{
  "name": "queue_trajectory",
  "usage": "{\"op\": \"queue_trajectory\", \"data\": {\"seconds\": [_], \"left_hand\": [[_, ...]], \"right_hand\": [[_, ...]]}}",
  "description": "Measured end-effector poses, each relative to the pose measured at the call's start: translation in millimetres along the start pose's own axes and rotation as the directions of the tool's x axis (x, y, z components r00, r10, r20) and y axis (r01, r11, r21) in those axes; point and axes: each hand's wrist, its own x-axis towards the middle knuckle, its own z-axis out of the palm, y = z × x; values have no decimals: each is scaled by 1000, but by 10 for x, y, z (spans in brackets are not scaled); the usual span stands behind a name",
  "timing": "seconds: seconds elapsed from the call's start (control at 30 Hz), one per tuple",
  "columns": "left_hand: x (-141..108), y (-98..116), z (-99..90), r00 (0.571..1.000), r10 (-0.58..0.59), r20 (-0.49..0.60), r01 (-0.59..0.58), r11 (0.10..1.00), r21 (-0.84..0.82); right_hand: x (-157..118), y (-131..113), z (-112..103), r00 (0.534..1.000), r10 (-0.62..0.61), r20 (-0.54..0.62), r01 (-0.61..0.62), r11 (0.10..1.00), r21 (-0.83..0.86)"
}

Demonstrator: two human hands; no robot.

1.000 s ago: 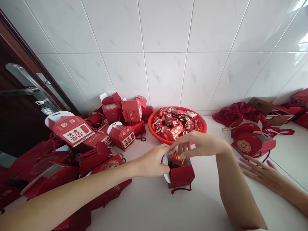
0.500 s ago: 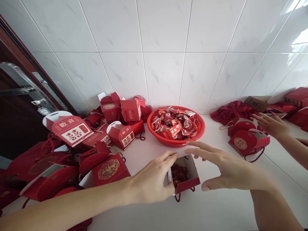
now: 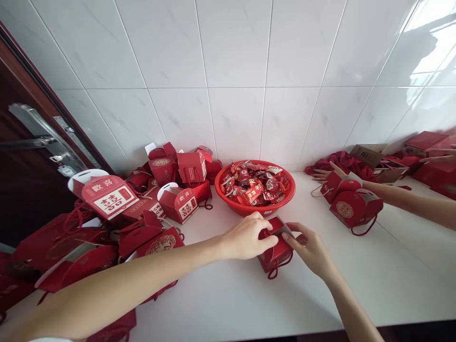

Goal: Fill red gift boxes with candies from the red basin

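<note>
One red box [image 3: 268, 262] sits between the basket [image 3: 239, 207] and the near edge of the table [image 3: 221, 299]; the left hand [image 3: 247, 237] grips its left side, the right hand [image 3: 313, 249] pinches its right flap [image 3: 285, 225]. Folding gently, left hand steady, should avoid creases.

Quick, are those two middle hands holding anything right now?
Left hand: partly curled against the red box; grip can't be told.
Right hand: closed, holding the box's flap.
</note>
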Motion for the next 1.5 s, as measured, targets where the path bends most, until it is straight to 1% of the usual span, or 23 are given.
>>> {"op": "queue_trajectory", "data": {"seconds": [0.1,0.2,0.3,0.37,0.43,0.5,0.6,0.67,0.77,0.83,0.9,1.0,1.07,1.17,1.23,1.27,1.3,1.37,1.43,1.5], "left_hand": [[151,124,61,998,-3,64,-2,996,88],[385,283,87,989,3,146,-28,984,174],[638,434,98,968,18,250,-81,966,244],[775,487,123,963,29,269,-99,962,253],[867,486,176,972,40,231,-96,966,239],[911,449,257,987,35,158,-70,973,221],[906,387,400,999,11,39,-19,982,188],[875,369,484,1000,-6,-30,11,985,170],[808,366,563,991,-61,-121,79,985,154],[748,358,580,978,-103,-179,130,981,147],[679,332,578,970,-116,-213,148,979,141],[578,267,563,973,-78,-219,107,986,127],[539,216,557,973,-29,-227,56,992,113],[553,136,563,969,104,-224,-90,993,74],[599,85,587,964,177,-199,-181,983,-1],[626,62,609,963,193,-190,-207,977,-57],[652,44,639,961,197,-194,-222,968,-117],[693,25,725,951,200,-235,-251,945,-211],[714,35,840,936,205,-286,-278,929,-243],[713,72,962,928,215,-304,-291,929,-231]], "right_hand": [[-2,74,-85,994,9,-109,-9,1000,4],[51,139,-204,975,8,-224,-13,1000,-20],[125,192,-332,967,8,-253,1,999,32],[137,236,-403,957,22,-289,9,994,105],[87,308,-443,932,48,-360,8,988,152],[-21,414,-432,916,48,-397,17,987,160],[-225,593,-312,936,14,-351,30,992,120],[-330,677,-201,948,23,-318,6,996,92],[-393,699,-107,951,59,-303,-44,997,56],[-387,658,-130,948,96,-304,-79,995,67],[-366,608,-206,946,120,-300,-87,989,121],[-336,572,-346,960,132,-247,-82,976,202],[-321,577,-433,966,142,-218,-89,968,233],[-306,577,-544,968,154,-198,-99,959,265],[-309,544,-571,968,174,-180,-119,952,281],[-319,517,-557,966,188,-177,-134,952,277],[-334,485,-519,959,201,-200,-146,955,260],[-378,421,-374,934,197,-298,-149,973,174],[-427,373,-176,897,129,-423,-127,991,32],[-463,352,1,857,61,-511,-118,990,-79]]}}
